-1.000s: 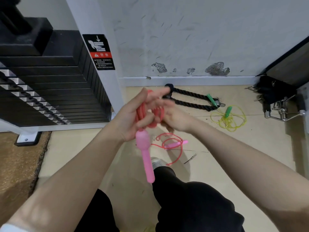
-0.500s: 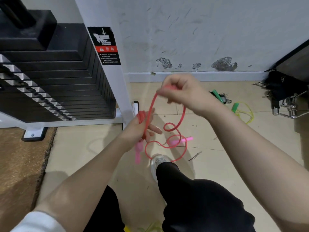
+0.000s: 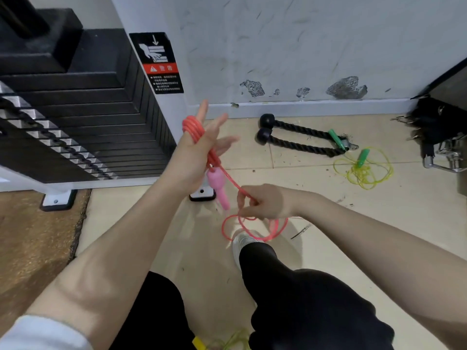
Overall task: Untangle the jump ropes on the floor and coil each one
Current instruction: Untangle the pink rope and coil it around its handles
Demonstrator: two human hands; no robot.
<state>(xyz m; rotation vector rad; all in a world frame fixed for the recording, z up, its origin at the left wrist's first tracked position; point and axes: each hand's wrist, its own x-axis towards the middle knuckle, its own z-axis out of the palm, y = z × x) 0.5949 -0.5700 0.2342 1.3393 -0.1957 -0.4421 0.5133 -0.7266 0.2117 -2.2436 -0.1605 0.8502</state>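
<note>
Below the left hand [image 3: 199, 150] now, right hand [image 3: 265, 203] with pink rope [image 3: 227, 178].

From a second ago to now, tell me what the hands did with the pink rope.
The right hand went from up by the coil, rose, then dropped low, pinching the pink rope and drawing it taut. The left hand opened its fingers, coil still around it. The yellow-green rope stayed on the floor.
</note>
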